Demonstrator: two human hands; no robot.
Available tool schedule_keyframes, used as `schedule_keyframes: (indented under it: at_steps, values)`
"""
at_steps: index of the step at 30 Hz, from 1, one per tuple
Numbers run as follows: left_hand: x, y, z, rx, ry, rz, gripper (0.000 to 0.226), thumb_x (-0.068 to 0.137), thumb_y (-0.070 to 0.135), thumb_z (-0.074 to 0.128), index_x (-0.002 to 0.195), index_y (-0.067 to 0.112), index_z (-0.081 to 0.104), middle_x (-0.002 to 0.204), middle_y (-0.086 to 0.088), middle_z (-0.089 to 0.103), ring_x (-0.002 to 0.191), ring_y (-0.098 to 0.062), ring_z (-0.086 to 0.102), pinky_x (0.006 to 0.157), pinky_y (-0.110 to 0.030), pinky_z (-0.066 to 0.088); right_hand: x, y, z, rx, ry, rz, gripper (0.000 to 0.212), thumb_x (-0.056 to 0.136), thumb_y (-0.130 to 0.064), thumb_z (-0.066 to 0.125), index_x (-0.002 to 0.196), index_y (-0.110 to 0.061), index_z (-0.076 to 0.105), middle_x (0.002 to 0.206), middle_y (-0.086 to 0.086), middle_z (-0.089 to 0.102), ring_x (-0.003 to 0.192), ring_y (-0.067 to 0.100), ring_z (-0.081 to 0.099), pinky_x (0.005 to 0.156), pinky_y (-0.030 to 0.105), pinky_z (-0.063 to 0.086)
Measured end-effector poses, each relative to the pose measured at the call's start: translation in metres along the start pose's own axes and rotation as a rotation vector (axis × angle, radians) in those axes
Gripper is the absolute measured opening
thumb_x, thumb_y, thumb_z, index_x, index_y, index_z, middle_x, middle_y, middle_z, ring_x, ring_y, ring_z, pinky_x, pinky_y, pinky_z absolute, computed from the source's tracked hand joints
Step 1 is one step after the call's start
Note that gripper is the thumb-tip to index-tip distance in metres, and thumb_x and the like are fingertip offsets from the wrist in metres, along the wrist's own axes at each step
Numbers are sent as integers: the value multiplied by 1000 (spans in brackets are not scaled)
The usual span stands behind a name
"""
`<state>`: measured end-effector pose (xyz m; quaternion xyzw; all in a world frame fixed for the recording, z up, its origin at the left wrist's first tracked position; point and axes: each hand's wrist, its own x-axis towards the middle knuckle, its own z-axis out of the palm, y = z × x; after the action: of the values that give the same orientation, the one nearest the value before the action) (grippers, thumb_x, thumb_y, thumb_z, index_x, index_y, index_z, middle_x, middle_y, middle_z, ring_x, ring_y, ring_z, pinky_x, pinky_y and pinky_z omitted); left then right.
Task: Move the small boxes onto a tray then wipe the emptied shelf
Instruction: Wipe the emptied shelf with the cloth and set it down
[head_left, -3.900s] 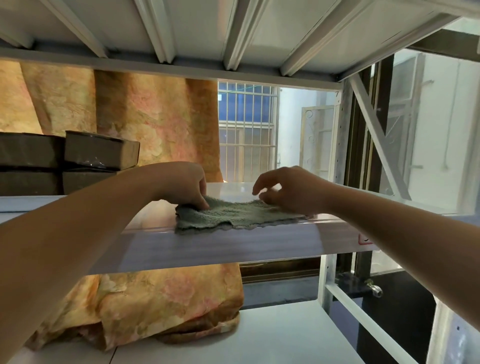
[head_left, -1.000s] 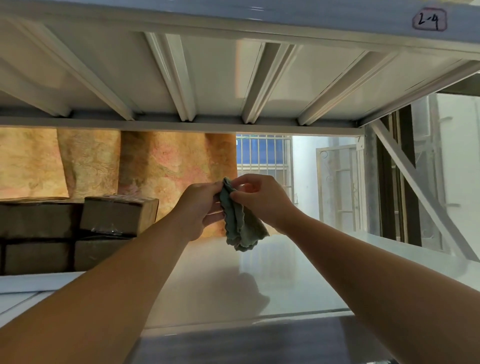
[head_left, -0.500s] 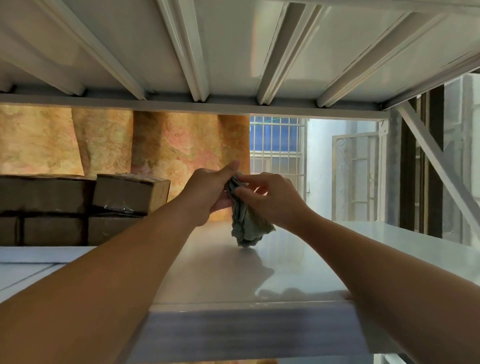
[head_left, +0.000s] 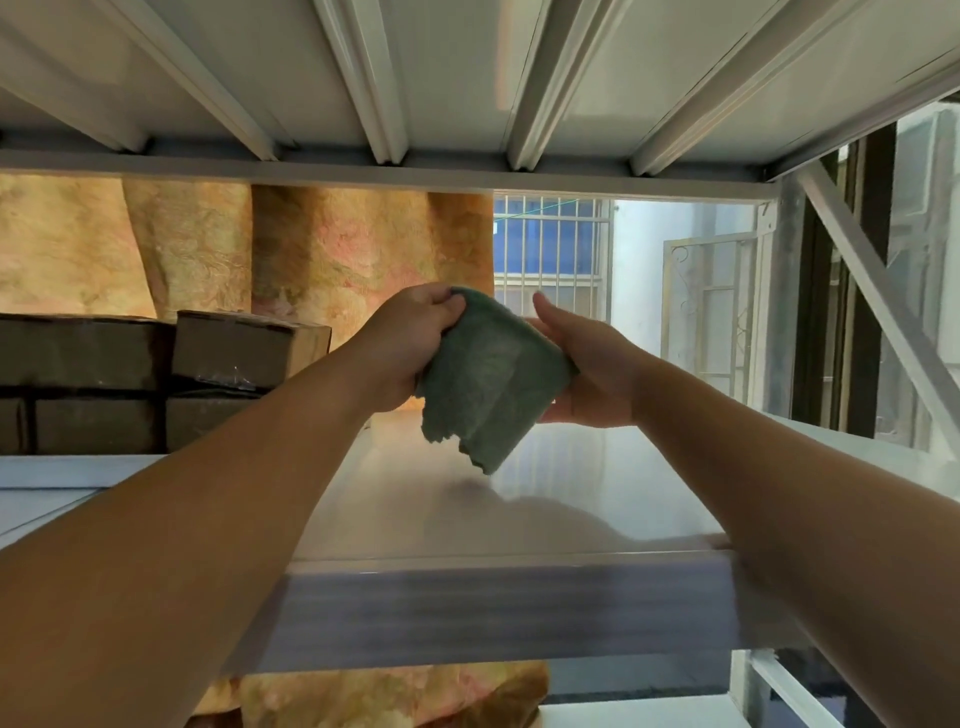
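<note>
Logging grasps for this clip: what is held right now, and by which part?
A green cloth: the left hand pinches its upper left edge; the right hand backs its right side, fingers hidden.

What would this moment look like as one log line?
left hand: grips green cloth | right hand: against cloth, fingers hidden | cloth: held above shelf

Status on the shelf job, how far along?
Done: the shelf section ahead holds no boxes. In hand: the left hand grips the green cloth, the right hand supports it, above the surface. Left: the wipe itself; whether the stacked boxes at left must go too, I cannot tell.
</note>
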<state>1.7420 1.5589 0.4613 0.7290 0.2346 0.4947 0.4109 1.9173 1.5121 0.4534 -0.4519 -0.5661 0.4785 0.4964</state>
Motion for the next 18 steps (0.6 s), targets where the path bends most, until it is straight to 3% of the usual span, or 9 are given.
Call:
schedule_keyframes:
  at_steps: [1, 3, 5, 7, 10, 13, 16, 18]
  values:
    - [0, 0, -1, 10, 24, 6, 25, 98, 25, 39, 93, 26, 64, 101, -5, 62, 96, -25, 57, 76, -40, 49, 0, -1, 0, -7, -59, -17, 57, 78, -62, 51, 117, -22, 60, 110, 11, 62, 106, 29, 63, 80, 43, 56]
    - [1, -1, -4, 20, 72, 8, 26, 99, 25, 38, 91, 26, 63, 93, -2, 62, 87, -21, 57, 62, -31, 46, -1, 0, 1, -77, -116, -48, 54, 71, -48, 67, 116, -19, 60, 108, 8, 63, 101, 25, 66, 78, 37, 56]
    - [4, -3, -6, 113, 127, 37, 24, 99, 24, 38, 94, 24, 62, 88, 0, 59, 80, -17, 55, 56, -26, 41, -1, 1, 0, -125, -60, -71, 37, 76, -21, 71, 111, -15, 63, 105, 7, 65, 97, 21, 66, 76, 32, 58]
    - [8, -7, -7, 276, 207, 105, 23, 98, 23, 38, 99, 22, 60, 86, 2, 57, 75, -14, 51, 54, -25, 37, -1, 0, -2, -66, 67, -97, 29, 81, -5, 66, 109, -10, 63, 100, 7, 67, 91, 20, 67, 73, 29, 59]
    - [12, -13, -7, 496, 367, 258, 22, 98, 19, 37, 100, 15, 59, 88, -1, 56, 74, -15, 48, 55, -28, 34, -2, -2, 0, 50, 182, -171, 31, 86, -5, 63, 116, -1, 59, 93, 9, 66, 81, 19, 68, 65, 26, 59]
    - [10, -15, -4, 653, 462, 434, 21, 98, 17, 36, 98, 10, 56, 82, -1, 54, 66, -11, 43, 52, -19, 31, -4, 0, 6, 39, 257, -239, 25, 90, -7, 58, 115, -1, 58, 92, 9, 64, 78, 19, 67, 61, 27, 60]
    - [10, -13, -2, 617, 449, 437, 19, 99, 22, 36, 96, 15, 54, 83, 3, 53, 64, -1, 43, 52, -19, 31, -5, 1, 11, -12, 303, -263, 23, 95, -9, 52, 118, -9, 53, 99, 11, 62, 82, 24, 66, 59, 31, 60]
    - [10, -14, 0, 527, 356, 365, 18, 97, 33, 39, 99, 19, 52, 91, 2, 55, 72, -5, 49, 57, -22, 36, -2, 3, 14, -197, 417, -287, 19, 96, -11, 50, 114, -16, 50, 109, 12, 59, 89, 26, 65, 65, 34, 61]
